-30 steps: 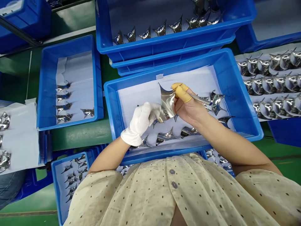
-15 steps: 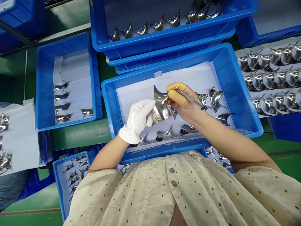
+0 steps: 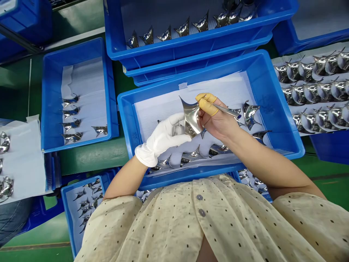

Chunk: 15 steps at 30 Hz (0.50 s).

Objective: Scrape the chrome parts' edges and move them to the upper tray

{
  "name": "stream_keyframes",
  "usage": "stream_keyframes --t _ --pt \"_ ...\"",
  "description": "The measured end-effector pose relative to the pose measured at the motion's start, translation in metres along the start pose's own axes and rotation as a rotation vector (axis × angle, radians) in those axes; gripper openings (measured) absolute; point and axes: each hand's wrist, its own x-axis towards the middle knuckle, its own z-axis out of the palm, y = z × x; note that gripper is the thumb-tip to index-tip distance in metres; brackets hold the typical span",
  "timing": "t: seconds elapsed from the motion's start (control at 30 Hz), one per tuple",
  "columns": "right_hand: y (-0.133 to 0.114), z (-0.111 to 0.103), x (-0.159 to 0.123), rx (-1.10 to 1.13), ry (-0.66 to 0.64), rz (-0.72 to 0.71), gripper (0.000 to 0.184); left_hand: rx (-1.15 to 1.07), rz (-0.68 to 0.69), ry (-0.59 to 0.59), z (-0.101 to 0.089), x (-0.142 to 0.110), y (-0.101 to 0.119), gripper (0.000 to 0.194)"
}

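A shiny, curved metal piece (image 3: 192, 118) with pointed corners and small lettering near its lower edge is held up between my hands, above a paper-lined blue tray (image 3: 152, 91). My left hand (image 3: 163, 136), in a white glove, is loosely round its left side, with the thumb stretched along the lower edge and the fingertips partly hidden. Yellow finger cots cover thumb and forefinger of my right hand (image 3: 214, 112), which pinches a slim silver pen (image 3: 225, 110) with a dark end. The lower fingers of that hand touch the piece's right edge.
More metal pieces (image 3: 193, 155) lie along the tray's near and right sides. Behind stand stacked blue trays (image 3: 174, 54). Another blue tray (image 3: 107, 91) with several pieces is at left. Rows of pieces (image 3: 313, 92) stand on white paper at right. A person's denim-clad leg (image 3: 16, 218) shows lower left.
The metal piece has shifted slightly right and turned. My left thumb has spread from its pinch to lie below the piece. My right hand has moved a little right with the pen.
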Motion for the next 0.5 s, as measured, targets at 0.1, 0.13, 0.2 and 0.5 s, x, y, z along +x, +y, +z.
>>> stream_keyframes --t 0.1,0.13,0.2,0.5 --pt "-0.003 0.002 -0.005 -0.099 -0.036 -0.132 0.044 -0.084 -0.047 0.100 0.001 0.000 -0.001 0.045" --pt "-0.004 0.004 -0.007 -0.126 -0.052 -0.170 0.043 -0.110 -0.051 0.132 0.001 0.001 -0.002 0.043" --pt "-0.004 0.008 -0.011 -0.152 -0.076 -0.221 0.043 -0.158 -0.034 0.180 0.002 0.002 -0.004 0.041" --pt "0.003 0.005 -0.013 -0.190 -0.094 -0.203 0.038 -0.224 0.050 0.218 0.000 0.007 -0.002 0.038"
